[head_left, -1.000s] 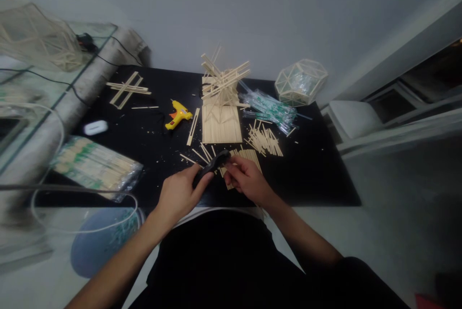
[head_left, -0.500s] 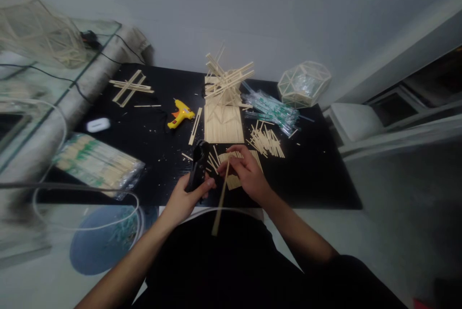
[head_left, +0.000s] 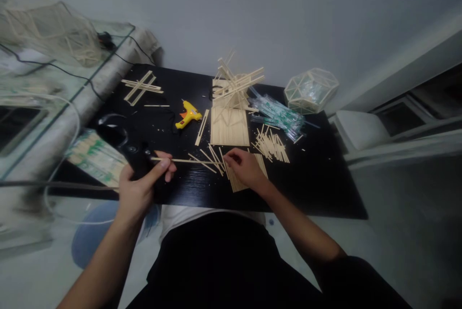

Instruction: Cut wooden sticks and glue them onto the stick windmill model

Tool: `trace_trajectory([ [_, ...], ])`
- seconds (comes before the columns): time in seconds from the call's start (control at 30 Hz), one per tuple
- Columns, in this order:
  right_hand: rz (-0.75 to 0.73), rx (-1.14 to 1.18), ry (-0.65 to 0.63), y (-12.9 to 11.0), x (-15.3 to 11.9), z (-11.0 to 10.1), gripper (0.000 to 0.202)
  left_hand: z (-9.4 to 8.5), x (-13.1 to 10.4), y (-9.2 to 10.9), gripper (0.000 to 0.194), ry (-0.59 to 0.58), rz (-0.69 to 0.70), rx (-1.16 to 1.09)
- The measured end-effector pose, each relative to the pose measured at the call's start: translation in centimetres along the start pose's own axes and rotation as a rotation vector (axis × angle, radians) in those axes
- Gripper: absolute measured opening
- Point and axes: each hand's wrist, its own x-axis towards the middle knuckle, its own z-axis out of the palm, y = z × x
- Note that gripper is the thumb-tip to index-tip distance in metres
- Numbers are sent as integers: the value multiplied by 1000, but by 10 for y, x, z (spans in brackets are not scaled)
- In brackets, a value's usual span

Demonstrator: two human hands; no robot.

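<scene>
My left hand [head_left: 144, 181] is closed around a black hand tool [head_left: 133, 152], its round head pointing up and left. A thin wooden stick [head_left: 191, 160] stretches level between my hands, its left end at my left fingers and the tool. My right hand [head_left: 243, 167] pinches the stick's right end. Below my right hand lies a small mat of side-by-side sticks [head_left: 238, 185]. Loose sticks [head_left: 212, 157] lie beneath the held one, and a pile of short sticks [head_left: 272, 145] is to the right.
A yellow glue gun [head_left: 188, 114], a larger stick mat [head_left: 229, 128] bearing a stick structure [head_left: 236, 85], green-printed plastic packets [head_left: 277, 114] and a polyhedral frame [head_left: 311, 90] stand farther back. At left lie crossed sticks [head_left: 142, 87] and a stick package [head_left: 96, 160].
My left hand and the black tool have moved left. The stick, which hung down toward me from my right hand, now lies level between both hands. The camera view has shifted slightly.
</scene>
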Motion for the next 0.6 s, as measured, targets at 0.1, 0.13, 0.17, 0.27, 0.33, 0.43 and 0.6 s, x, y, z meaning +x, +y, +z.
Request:
trace_trajectory([
  [0.1, -81, -328, -77, -11, 6, 8, 7, 1, 6, 7, 22, 35, 87, 117],
  [0.13, -79, -428, -126, -15, 8, 11, 9, 0, 8, 9, 23, 31, 105, 162],
  [0.17, -62, -522, -176, -18, 10, 15, 12, 0, 10, 10, 24, 20, 119, 211],
  [0.27, -9, -646, -261, -23, 16, 25, 14, 2, 14, 11, 29, -24, 169, 360],
  [0.33, -1, -651, -272, -24, 19, 28, 15, 4, 16, 10, 32, -45, 204, 434],
  [0.43, -7, -656, -266, -29, 21, 27, 17, 7, 18, 8, 35, -45, 238, 507],
  [0.6, -169, -325, -199, -40, 13, 15, 12, 15, 21, 9, 36, -73, 262, 548],
])
